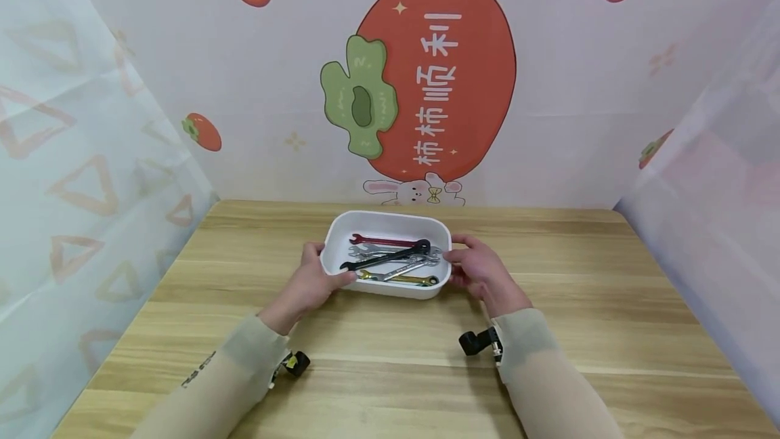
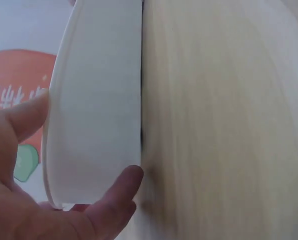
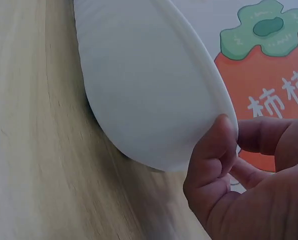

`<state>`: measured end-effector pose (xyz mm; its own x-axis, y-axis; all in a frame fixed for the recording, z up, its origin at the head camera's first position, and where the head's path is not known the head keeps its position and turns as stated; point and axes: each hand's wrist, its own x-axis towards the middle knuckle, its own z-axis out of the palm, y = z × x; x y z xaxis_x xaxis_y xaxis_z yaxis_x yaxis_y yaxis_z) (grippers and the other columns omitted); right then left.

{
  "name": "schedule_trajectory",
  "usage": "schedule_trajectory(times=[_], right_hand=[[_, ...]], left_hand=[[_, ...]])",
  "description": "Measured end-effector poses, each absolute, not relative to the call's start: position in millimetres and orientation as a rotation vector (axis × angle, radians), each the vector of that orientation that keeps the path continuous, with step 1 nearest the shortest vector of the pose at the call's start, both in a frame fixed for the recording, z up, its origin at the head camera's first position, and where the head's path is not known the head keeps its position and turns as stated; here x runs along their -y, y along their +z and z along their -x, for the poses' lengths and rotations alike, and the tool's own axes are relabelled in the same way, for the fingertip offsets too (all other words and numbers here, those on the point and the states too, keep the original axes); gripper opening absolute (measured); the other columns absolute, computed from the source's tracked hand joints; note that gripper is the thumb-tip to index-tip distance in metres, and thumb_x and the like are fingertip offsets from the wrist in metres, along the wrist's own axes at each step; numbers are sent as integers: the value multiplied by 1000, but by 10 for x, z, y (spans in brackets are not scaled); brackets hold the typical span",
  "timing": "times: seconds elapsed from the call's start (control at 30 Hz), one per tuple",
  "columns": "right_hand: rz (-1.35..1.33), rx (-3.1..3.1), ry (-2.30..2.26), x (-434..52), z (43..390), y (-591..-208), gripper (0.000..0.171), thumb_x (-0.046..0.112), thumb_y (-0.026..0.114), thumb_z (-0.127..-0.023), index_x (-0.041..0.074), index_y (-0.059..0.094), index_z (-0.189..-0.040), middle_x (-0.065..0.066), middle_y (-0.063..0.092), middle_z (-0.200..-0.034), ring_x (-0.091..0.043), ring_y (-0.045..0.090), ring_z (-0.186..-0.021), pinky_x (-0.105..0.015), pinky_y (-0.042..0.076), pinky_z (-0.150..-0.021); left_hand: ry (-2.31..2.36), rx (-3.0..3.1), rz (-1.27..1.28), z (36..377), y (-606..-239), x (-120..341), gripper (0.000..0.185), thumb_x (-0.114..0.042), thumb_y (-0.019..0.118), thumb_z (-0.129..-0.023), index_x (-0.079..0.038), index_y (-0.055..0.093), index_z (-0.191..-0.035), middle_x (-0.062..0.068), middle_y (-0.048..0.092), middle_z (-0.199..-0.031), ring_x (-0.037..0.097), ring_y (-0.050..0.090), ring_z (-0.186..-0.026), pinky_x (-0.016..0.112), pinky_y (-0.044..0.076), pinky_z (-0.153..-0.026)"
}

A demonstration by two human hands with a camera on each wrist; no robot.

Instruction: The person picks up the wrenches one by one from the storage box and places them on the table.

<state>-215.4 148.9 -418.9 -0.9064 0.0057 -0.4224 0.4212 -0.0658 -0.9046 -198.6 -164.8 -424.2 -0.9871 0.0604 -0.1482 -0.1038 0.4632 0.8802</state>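
Observation:
A white plastic box [image 1: 332, 263] with rounded corners is at the back middle of the table in the head view. Inside it lie several wrenches: a red wrench [image 1: 386, 242], a black wrench [image 1: 390, 257], a gold wrench [image 1: 405, 280] and some silver ones partly overlapped. My left hand [image 1: 312, 284] grips the box's left end, thumb at the rim and fingers along the outer wall [image 2: 94, 100]. At the right end my right hand [image 1: 481, 269] pinches the rim; its fingers bend against the outer wall [image 3: 149, 90]. Whether the box's base touches the table cannot be made out fully.
The wood-grain table [image 1: 390, 364] extends around the box. Behind stands a printed backdrop [image 1: 560, 87] with a large persimmon, and patterned sheets [image 1: 79, 154] close off both sides. A black wrist camera mount [image 1: 478, 342] sits under each forearm.

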Motion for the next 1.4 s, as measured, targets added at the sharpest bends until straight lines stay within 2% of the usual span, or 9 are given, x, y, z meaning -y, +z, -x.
schedule_trajectory(times=[0.1,0.23,0.33,0.4,0.53,0.83,1.1,1.23,1.4], right_hand=[[-470,-1938,-2044,-1555,2156,-4197,52,-1,58,-95,11,46,-145,-24,55,-117,-23,58,-74,-29,51,-57],[-482,-1936,-2035,-1634,2171,-4214,53,0,57,-95,13,46,-145,-22,53,-117,-23,56,-76,-28,51,-57],[-477,-1932,-2031,-1669,2182,-4222,53,0,58,-95,14,47,-145,-22,54,-113,-22,55,-74,-28,50,-57],[-467,-1928,-2033,-1686,2185,-4230,53,0,58,-95,13,47,-145,-22,55,-111,-22,55,-72,-28,50,-56],[-456,-1911,-2038,-1706,2184,-4251,52,-1,58,-94,13,48,-143,-22,56,-109,-22,56,-71,-28,50,-55],[-426,-1940,-2004,-1783,2187,-4263,52,0,58,-93,14,47,-142,-21,53,-112,-22,54,-73,-28,49,-57],[-351,-1953,-1961,-1849,2126,-4224,60,0,54,-96,20,40,-151,-25,50,-120,-26,55,-78,-31,51,-59],[-324,-1959,-1951,-1884,2075,-4223,60,1,52,-98,21,39,-152,-27,50,-121,-26,56,-74,-30,50,-56],[-292,-1984,-1947,-1921,2017,-4247,59,0,52,-98,18,38,-152,-28,54,-114,-24,56,-69,-30,50,-53]], left_hand=[[1530,-2496,-17,2040,-4241,1701,80,-24,81,-85,-1,27,-139,21,43,-132,34,54,-106,45,47,-92],[1758,-2167,-1,2253,-4205,1922,58,-14,64,-97,2,31,-143,26,51,-127,31,64,-94,44,55,-83],[1923,-1885,84,2436,-4186,2049,56,-5,55,-99,-3,31,-150,29,53,-126,31,65,-98,44,55,-84],[1937,-1792,123,2531,-4200,2084,59,-2,56,-98,-9,33,-152,25,54,-127,30,65,-99,42,56,-83],[1904,-1725,120,2610,-4237,2070,64,4,57,-95,-13,36,-152,24,49,-124,29,61,-97,38,55,-79],[1968,-1692,146,2539,-4241,1954,62,7,57,-92,-14,41,-148,21,50,-114,24,58,-83,32,54,-70],[2043,-1696,161,2405,-4261,1840,61,9,54,-92,-13,42,-147,23,57,-109,24,62,-79,32,53,-67],[2062,-1667,165,2308,-4279,1821,62,8,54,-93,-13,39,-149,21,59,-103,23,61,-75,33,53,-66],[2064,-1689,151,2186,-4289,1765,58,7,53,-94,-11,40,-147,17,58,-95,20,58,-71,32,52,-65]])
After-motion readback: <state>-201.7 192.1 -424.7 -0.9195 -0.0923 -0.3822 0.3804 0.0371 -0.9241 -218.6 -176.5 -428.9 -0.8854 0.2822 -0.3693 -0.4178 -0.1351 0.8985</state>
